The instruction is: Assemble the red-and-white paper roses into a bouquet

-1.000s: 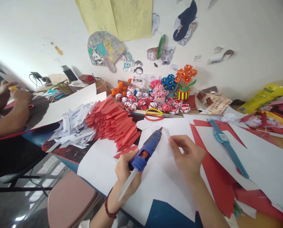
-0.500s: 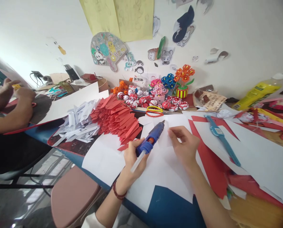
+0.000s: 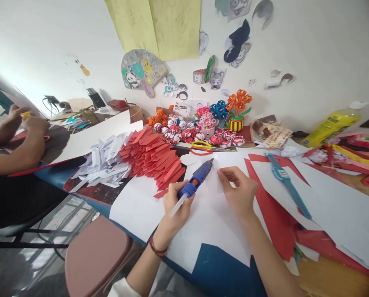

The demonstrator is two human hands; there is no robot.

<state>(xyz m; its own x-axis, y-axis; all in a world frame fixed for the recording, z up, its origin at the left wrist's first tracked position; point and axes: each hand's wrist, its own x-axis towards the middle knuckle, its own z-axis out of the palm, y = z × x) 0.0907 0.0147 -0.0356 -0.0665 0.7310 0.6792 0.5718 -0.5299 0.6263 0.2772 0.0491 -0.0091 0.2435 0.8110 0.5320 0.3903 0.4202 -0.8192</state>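
Note:
A blue glue gun (image 3: 194,180) is held in my left hand (image 3: 177,205), its dark tip pointing up and right above white paper (image 3: 215,222). A clear glue stick sticks out of its rear end. Just right of the tip is my right hand (image 3: 238,190), its thumb and forefinger pinched together on what looks like a small white paper piece, hard to tell from the sheet behind. Left of the glue gun lie a pile of folded red paper strips (image 3: 153,154) and a pile of folded white paper strips (image 3: 105,161).
Paper flowers (image 3: 199,134) and a striped flower pot (image 3: 236,123) line the wall. A blue watch (image 3: 285,177) lies on paper at the right, near a yellow bottle (image 3: 334,123). At the left, another person's hands (image 3: 25,123) hold something yellow. A pink stool (image 3: 96,255) stands below.
The view has tilted slightly upward. The glue gun and both my hands keep nearly the same places over the white paper.

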